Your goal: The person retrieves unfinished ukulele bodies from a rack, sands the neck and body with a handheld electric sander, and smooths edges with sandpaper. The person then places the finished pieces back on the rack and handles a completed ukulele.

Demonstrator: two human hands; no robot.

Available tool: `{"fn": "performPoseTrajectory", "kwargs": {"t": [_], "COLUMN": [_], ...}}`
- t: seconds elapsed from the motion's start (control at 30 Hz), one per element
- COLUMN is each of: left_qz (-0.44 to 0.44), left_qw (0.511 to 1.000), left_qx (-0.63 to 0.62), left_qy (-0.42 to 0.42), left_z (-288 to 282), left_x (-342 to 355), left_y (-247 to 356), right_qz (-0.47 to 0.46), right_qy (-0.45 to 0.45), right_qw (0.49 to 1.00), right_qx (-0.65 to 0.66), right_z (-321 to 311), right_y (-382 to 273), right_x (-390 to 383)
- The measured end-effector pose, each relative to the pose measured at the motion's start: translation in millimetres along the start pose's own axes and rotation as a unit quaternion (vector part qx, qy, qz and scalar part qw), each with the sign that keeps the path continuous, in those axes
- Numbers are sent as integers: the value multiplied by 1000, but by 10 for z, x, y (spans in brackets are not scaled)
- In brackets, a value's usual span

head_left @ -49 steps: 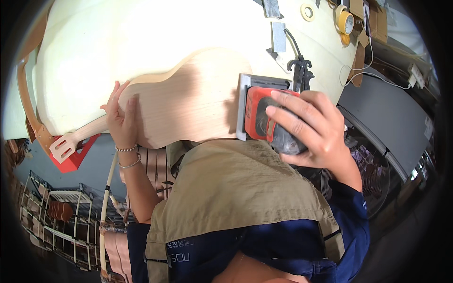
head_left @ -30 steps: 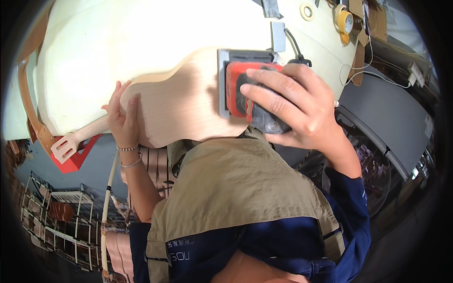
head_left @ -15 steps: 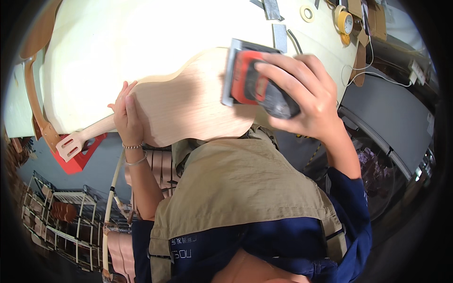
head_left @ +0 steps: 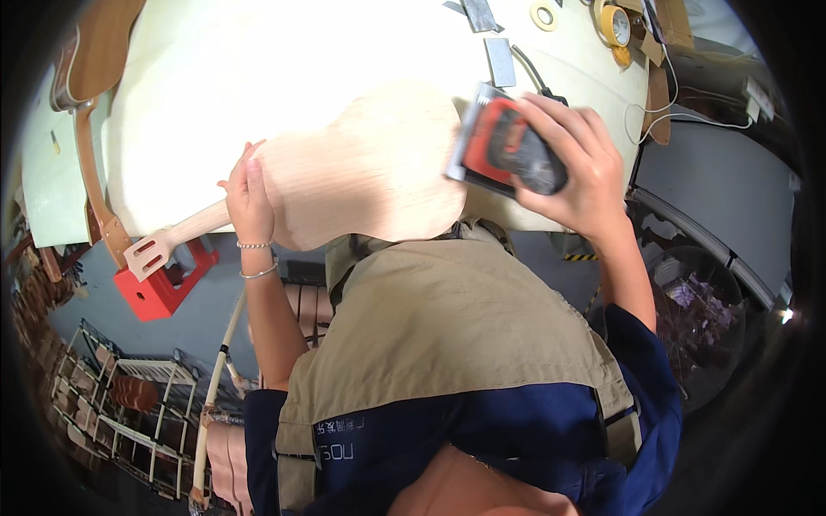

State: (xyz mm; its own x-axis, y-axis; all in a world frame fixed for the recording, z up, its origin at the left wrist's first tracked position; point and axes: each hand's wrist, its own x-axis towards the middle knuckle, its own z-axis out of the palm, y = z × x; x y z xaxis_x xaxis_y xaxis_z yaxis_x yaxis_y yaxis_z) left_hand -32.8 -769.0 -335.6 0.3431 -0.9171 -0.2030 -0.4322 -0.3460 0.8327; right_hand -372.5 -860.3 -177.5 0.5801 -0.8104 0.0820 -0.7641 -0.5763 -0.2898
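An unfinished pale wooden ukulele (head_left: 370, 163) lies across the table's near edge, its flat face up, with the neck and slotted headstock pointing lower left. My left hand (head_left: 250, 199) holds it at the shoulder beside the neck, thumb on the face and fingers along the edge. A red and black electric sander (head_left: 516, 146) with a flat silver plate is in my right hand (head_left: 575, 168), fingers wrapped round its dark body. The sander is tilted at the rounded right end of the ukulele. Whether its plate touches the wood, I cannot tell.
On the pale table (head_left: 198, 77) are a grey block (head_left: 499, 62), a black cable (head_left: 535, 73) and tape rolls (head_left: 614, 26). A brown guitar (head_left: 99, 56) lies at the left. Below the headstock is a red stand (head_left: 155, 297); a rack (head_left: 129, 404) stands at lower left.
My right hand has moved the sander rightward, from over the ukulele's face to its right end. My left hand keeps its hold on the shoulder. The whole view has shifted slightly.
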Motion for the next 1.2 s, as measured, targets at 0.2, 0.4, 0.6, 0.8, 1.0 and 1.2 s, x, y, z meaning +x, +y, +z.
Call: {"fn": "performPoseTrajectory", "kwargs": {"t": [0.2,0.4,0.6,0.8,1.0,1.2], "left_qz": [-22,-23,-378,-443,-374,-179], "left_qw": [1000,993,850,789,807,712], "left_qx": [-18,-29,-152,-335,-379,-621], "left_qy": [9,116,333,261,257,276], "left_z": [3,-13,-383,-420,-457,-485], "left_x": [26,-7,19,-102,-326,-636], "left_y": [-192,-176,-806,-1208,-1308,-838], "right_qz": [119,184,335,342,409,415], "right_qy": [27,189,452,421,516,533], "right_qw": [992,964,641,423,492,720], "right_qx": [-45,27,523,726,570,156], "right_z": [-454,-421,226,736,1211,1033], "right_y": [149,664,1973,2889,3198,2926], "right_x": [-788,-1300,-1916,-2106,-2218,-2083]}}
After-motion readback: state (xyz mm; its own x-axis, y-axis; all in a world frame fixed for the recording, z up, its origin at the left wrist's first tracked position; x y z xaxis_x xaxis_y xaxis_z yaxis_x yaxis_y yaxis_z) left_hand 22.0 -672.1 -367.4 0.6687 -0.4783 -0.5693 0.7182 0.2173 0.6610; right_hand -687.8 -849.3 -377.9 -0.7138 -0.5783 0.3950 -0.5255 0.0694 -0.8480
